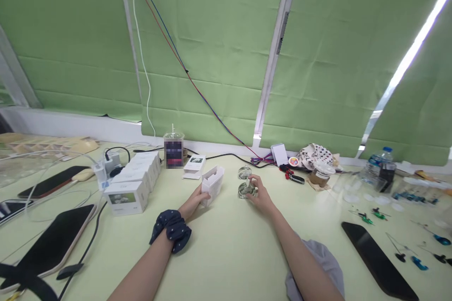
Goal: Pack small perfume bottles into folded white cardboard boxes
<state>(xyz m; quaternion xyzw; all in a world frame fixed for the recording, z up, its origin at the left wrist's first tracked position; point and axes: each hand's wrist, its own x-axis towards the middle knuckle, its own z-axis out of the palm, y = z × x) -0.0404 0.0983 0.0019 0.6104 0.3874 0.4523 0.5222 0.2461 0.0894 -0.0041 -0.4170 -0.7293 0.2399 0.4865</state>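
My left hand [193,201] is closed on a small white cardboard box [213,184], tilted, with its top flaps raised. My right hand [260,194] pinches a round clear case [244,191] at the table surface, thumb and fingers at its right side. What lies inside the case is too small to make out. Just behind it sits a second round clear case [244,172], apart from both hands. Beyond the left hand lies another white box [194,166] with a printed picture and an opened flap.
Left of my hands stands a row of white boxes [126,199], with a drink cup [173,153] behind. Phones [52,237] and cables cover the left side. On the right are a black phone [377,258], earphones [418,262], a lidded cup [320,175] and a water bottle [379,162].
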